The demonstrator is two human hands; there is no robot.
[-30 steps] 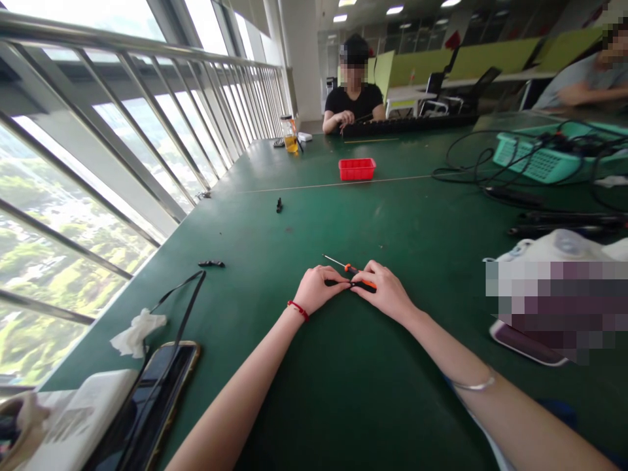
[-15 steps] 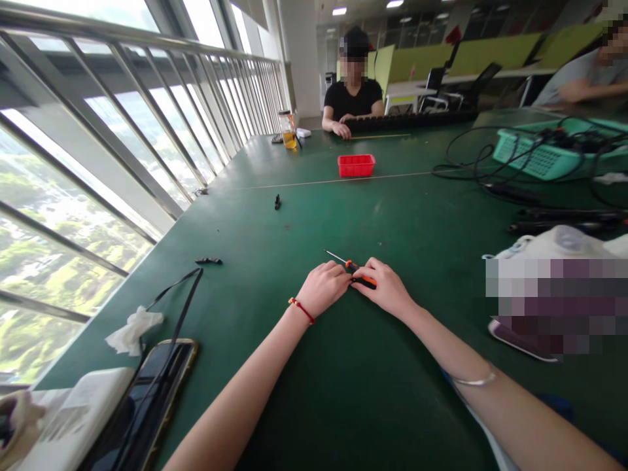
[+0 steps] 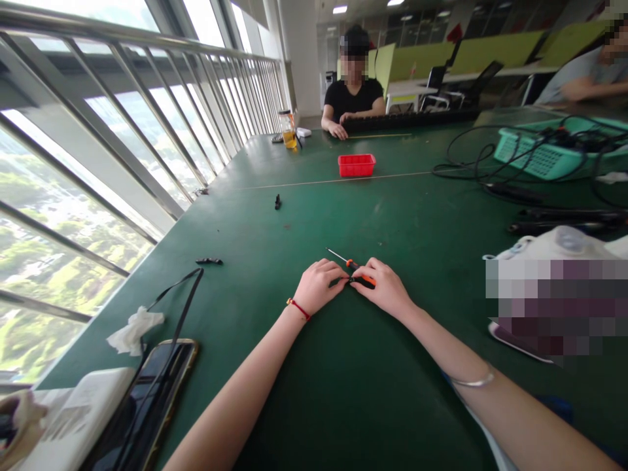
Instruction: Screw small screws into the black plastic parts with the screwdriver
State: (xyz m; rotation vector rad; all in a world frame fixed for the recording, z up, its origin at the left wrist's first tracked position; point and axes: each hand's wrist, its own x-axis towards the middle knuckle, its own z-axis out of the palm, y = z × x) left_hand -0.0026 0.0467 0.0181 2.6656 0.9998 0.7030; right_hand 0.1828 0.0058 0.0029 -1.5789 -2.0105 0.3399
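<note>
My left hand [image 3: 320, 284] and my right hand [image 3: 385, 285] meet fingertip to fingertip on the green table [image 3: 343, 392], just ahead of me. Both are closed in a pinch on a small black part [image 3: 351, 280] between them, mostly hidden by the fingers. A small screwdriver [image 3: 349, 263] with an orange and black handle lies on the table right behind the hands, its thin shaft pointing up and left. A red cord is tied round my left wrist and a thin bangle round my right forearm.
A phone [image 3: 152, 399], a black strap, crumpled tissue [image 3: 133, 330] and white box lie at near left by the railing. Small black parts [image 3: 209, 261] dot the table. A red tray [image 3: 356, 165] sits farther off. Cables, a teal basket [image 3: 544, 157] and bag fill the right. A person sits opposite.
My hands have drawn closer together over the small black part, and the left fingers now cover more of it. The person opposite has laid a hand on the table.
</note>
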